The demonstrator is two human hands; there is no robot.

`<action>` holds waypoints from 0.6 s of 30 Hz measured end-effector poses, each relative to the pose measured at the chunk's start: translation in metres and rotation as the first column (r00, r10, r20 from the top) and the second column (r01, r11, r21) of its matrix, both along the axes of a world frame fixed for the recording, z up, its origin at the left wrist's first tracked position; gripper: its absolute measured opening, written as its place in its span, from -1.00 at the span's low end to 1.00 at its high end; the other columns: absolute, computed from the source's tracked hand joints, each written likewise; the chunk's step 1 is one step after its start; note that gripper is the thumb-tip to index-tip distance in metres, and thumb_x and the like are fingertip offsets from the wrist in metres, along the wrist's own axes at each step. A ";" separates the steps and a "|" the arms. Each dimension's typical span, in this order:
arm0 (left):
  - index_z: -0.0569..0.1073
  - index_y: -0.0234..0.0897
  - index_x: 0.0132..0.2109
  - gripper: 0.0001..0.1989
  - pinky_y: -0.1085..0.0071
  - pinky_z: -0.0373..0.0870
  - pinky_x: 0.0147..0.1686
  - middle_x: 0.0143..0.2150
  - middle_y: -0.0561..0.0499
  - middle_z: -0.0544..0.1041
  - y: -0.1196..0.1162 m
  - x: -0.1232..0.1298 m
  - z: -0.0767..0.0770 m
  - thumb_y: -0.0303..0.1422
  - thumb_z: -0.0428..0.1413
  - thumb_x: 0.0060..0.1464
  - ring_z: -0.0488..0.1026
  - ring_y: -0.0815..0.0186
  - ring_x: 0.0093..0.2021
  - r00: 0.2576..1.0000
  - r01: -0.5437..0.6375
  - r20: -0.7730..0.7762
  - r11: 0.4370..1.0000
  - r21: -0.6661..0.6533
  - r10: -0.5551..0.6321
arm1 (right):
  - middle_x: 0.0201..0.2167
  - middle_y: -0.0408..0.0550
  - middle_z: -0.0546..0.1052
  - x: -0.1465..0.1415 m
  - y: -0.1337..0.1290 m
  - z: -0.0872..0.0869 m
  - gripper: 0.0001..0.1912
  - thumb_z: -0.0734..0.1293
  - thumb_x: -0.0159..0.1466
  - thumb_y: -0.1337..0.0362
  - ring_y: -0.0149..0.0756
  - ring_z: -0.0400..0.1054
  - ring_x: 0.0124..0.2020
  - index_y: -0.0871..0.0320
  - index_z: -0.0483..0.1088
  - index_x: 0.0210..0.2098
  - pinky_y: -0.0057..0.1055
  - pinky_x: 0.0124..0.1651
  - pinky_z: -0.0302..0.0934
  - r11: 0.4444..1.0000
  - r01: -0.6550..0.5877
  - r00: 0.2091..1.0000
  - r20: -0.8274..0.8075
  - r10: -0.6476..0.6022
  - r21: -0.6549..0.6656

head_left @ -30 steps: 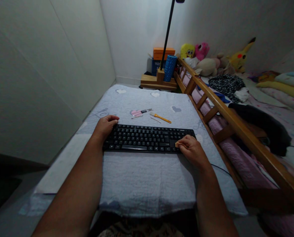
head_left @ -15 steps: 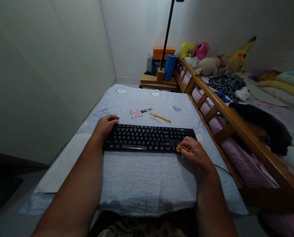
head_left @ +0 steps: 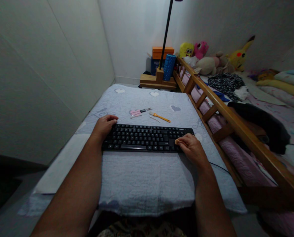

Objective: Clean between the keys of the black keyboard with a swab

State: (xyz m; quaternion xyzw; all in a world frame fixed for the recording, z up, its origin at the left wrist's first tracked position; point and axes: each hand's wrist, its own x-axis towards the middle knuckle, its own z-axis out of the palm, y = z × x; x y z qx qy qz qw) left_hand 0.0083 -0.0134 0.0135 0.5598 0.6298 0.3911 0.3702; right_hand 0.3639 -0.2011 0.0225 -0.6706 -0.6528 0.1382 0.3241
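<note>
One black keyboard (head_left: 142,138) flat on cloth-covered table (head_left: 147,177). Left hand (head_left: 105,126) at keyboard's left end, fingers and thumb slightly apart. Right hand (head_left: 190,146) over keyboard's right end, fingertips pinched on tan scrap (head_left: 178,141). Orange-handled brush (head_left: 161,117) just beyond keyboard.

Keyboard (head_left: 142,138) — black plastic; bed rail (head_left: 218,105) — glossy wood

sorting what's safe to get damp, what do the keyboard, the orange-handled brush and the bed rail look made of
Keyboard: probably hard plastic, black; the space bar catches a glossy streak.
Orange-handled brush: handle likely smooth plastic, evenly coloured; bristle material too small to tell.
Bed rail: apparently varnished wood, warm brown with a sheen along the top.
</note>
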 end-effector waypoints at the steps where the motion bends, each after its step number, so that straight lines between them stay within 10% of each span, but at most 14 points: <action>1: 0.58 -0.24 -0.32 -0.77 0.27 0.37 -0.12 -0.35 0.01 0.57 0.000 0.000 -0.001 -0.31 0.21 -0.23 0.47 0.17 -0.26 1.000 0.001 -0.001 1.000 0.000 -0.001 | -0.35 -0.05 0.47 0.000 0.000 0.000 -0.84 0.32 0.28 0.35 -0.19 0.36 -0.22 0.07 0.58 -0.32 -0.25 -0.14 0.21 1.000 -0.005 1.000 -0.005 0.005 -0.008; 18: 0.58 -0.24 -0.31 -0.77 0.27 0.35 -0.13 -0.35 0.01 0.57 0.005 -0.004 -0.008 -0.31 0.21 -0.22 0.46 0.19 -0.28 1.000 0.003 0.027 1.000 0.002 -0.003 | -0.38 -0.06 0.48 0.001 -0.008 0.013 -0.80 0.30 0.17 0.43 -0.24 0.34 -0.26 0.11 0.56 -0.43 -0.29 -0.17 0.18 0.967 -0.228 0.974 -0.034 0.226 -0.109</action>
